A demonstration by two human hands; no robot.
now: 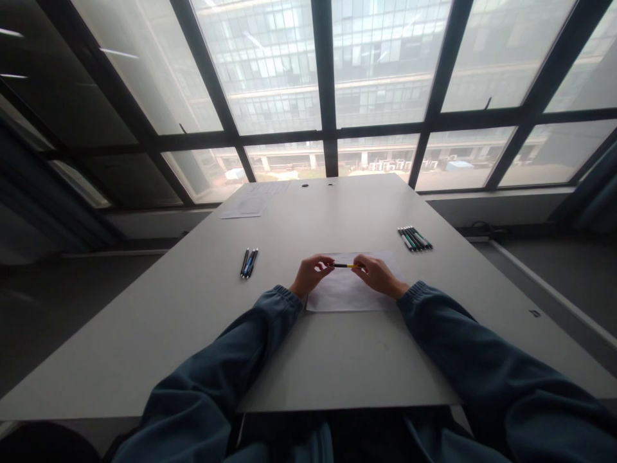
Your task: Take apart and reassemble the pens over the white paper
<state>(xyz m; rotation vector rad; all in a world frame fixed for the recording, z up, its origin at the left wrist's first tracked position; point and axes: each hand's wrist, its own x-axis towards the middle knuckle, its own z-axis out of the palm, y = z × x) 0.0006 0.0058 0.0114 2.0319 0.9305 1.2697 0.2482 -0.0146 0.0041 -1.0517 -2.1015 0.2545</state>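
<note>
Over at the worktop, the left hand and right hand face each other, curled inward, pinching a black-and-yellow pen roughly level between them, one at each end. Both forearms reach forward in blue sleeves, converging toward the pen. Beneath lies white paper. To its left rests a small cluster of pens; rightward and farther back, a row of green-marked pens. Printed sheets lie near the far left corner, before dark-framed windows.
</note>
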